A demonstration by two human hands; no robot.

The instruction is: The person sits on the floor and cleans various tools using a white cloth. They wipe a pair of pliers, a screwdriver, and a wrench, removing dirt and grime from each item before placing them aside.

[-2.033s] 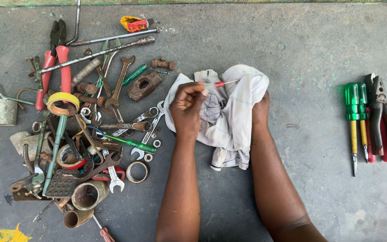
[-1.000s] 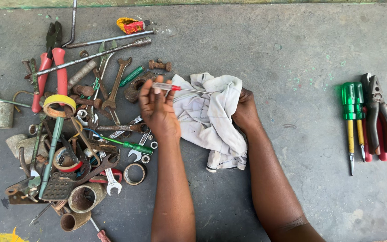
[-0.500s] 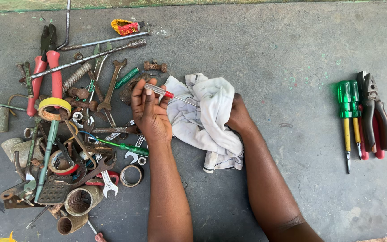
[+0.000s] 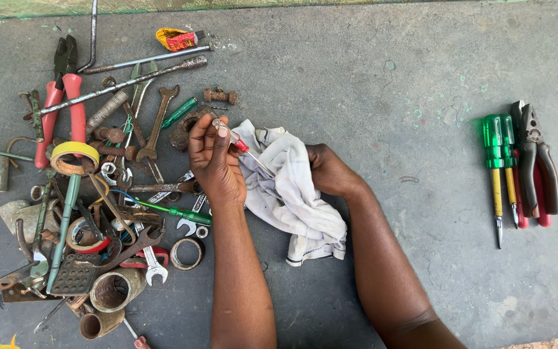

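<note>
My left hand (image 4: 213,160) pinches a small screwdriver (image 4: 240,145) with a clear and red handle, its thin shaft pointing down to the right onto a white cloth (image 4: 292,194). My right hand (image 4: 329,171) grips the crumpled cloth from the right, pressing it against the grey floor. The cloth lies between both hands, its lower end trailing toward me.
A heap of old tools lies left: red-handled pliers (image 4: 59,110), wrenches (image 4: 156,123), yellow tape roll (image 4: 74,157), green screwdriver (image 4: 172,211), pipe fittings (image 4: 108,291). At the right, two green-handled screwdrivers (image 4: 495,168) and dark pliers (image 4: 537,165) lie side by side.
My left hand carried the small screwdriver leftward off the cloth's top and turned it; the right hand stayed on the cloth, which bunched and shifted left with it.
</note>
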